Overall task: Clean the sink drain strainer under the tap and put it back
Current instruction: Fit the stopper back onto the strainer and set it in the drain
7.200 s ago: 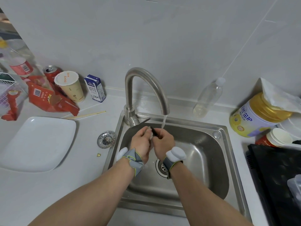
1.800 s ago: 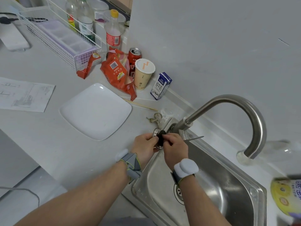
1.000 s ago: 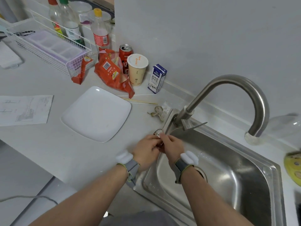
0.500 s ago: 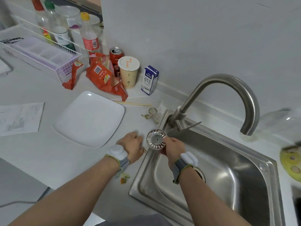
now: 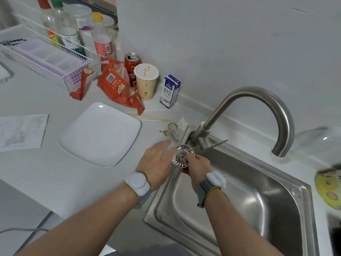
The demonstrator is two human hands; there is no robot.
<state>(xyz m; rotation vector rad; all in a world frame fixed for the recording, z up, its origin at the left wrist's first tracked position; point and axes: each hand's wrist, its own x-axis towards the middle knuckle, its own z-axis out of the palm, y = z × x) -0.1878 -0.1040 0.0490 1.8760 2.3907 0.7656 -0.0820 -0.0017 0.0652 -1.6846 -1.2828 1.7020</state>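
My right hand [image 5: 196,168] holds the round metal drain strainer [image 5: 182,157] tilted up, its slotted face toward me, just over the sink's left rim. My left hand [image 5: 156,163] lies flat with fingers spread, right beside the strainer, its fingertips close to the strainer's edge. The steel sink [image 5: 262,204] stretches to the right; my right wrist hides its drain hole. The curved tap [image 5: 258,100] arches over the basin, and no water comes from its spout.
A clump of scraps [image 5: 171,130] lies on the counter by the tap base, beside chopsticks [image 5: 151,118]. A white square plate [image 5: 100,133], milk carton [image 5: 169,91], paper cup [image 5: 146,81], can, red snack bags, bottles and a wire basket [image 5: 44,60] fill the left counter.
My left hand went from a fist on the counter to an open flat hand next to the strainer. The strainer stays in my right hand. Earlier the tap was running; now it is off.
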